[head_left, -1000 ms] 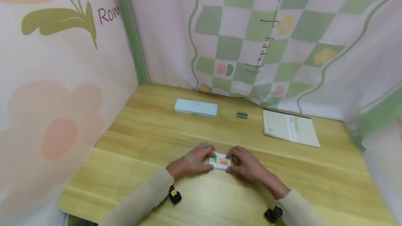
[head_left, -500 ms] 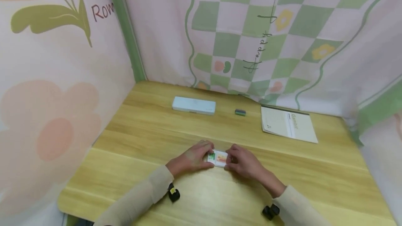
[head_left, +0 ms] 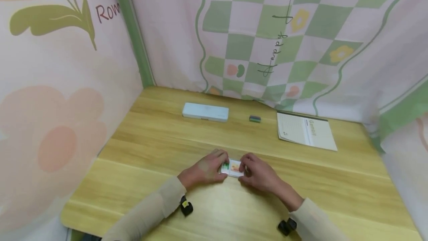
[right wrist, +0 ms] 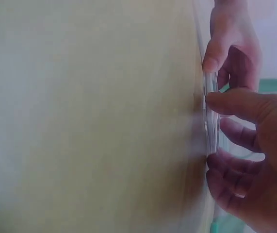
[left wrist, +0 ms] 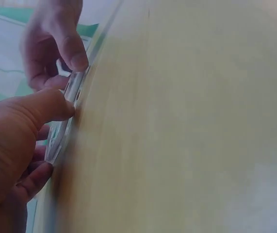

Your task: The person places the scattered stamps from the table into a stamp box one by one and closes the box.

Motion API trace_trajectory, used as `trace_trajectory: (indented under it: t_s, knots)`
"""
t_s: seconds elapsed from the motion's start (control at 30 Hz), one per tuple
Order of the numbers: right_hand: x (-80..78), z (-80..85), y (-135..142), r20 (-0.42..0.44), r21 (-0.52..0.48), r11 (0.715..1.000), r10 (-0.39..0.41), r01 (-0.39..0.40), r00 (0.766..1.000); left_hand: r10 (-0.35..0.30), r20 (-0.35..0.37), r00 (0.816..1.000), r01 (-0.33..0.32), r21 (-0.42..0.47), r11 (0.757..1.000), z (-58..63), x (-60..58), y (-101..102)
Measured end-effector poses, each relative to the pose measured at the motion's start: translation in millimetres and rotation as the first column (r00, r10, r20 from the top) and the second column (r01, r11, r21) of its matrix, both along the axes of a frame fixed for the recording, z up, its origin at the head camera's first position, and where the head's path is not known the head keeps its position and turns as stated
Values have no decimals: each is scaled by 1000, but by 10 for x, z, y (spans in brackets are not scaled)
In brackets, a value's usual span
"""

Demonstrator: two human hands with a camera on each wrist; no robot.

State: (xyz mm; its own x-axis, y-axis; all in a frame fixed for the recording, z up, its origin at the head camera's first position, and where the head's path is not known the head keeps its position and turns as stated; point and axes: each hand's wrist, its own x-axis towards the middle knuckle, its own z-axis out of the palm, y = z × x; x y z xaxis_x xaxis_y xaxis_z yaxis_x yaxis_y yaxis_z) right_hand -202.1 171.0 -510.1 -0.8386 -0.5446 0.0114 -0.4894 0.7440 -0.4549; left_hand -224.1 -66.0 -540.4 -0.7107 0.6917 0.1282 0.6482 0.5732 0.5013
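A small flat case (head_left: 235, 167) with clear plastic sides lies between both hands over the middle of the table. Its upper face is white, with a green picture on the left and an orange one on the right. My left hand (head_left: 205, 168) grips the left end, thumb on the near edge and fingers at the far edge. The right hand (head_left: 262, 174) holds the other end the same way, its fingertips overlapping the face. Seen edge-on in the left wrist view, the case (left wrist: 60, 131) shows a pale layer inside clear walls. Fingers hide both its ends.
At the back of the wooden table (head_left: 160, 137) are a pale blue pencil case (head_left: 205, 112), a small dark and green block (head_left: 255, 119) and a notebook (head_left: 307, 131) marked "Gambit". Patterned curtains (head_left: 245, 47) hang close behind and to the left.
The head view has shifted slightly. Both hands stay on the case, and the left fingertips now cover more of the green picture. Right fingers have moved a little on their end.
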Motion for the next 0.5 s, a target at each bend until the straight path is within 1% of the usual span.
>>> trace_trajectory:
  t_s: [0.07, 0.13, 0.27, 0.37, 0.5]
  knots:
    - [-2, 16, -26, 0, 30, 1000, 5, -5, 1000, -13, -15, 1000, 13, -5, 1000, -17, -5, 1]
    - [-3, 26, -41, -1, 59, 998, 8, -8, 1000, -23, -9, 1000, 23, -8, 1000, -15, -6, 2]
    - [-1, 37, -45, -33, 88, 996, 13, -10, 999, -14, 36, 999, 15, -15, 1000, 28, -4, -7]
    - [3, 35, -28, -65, 85, 996, 20, -14, 998, -2, 67, 998, 3, -18, 1000, 53, -3, -22]
    - [8, 10, 1, -97, 63, 998, 36, -30, 995, -3, 81, 997, 4, -15, 1000, 59, 6, -35]
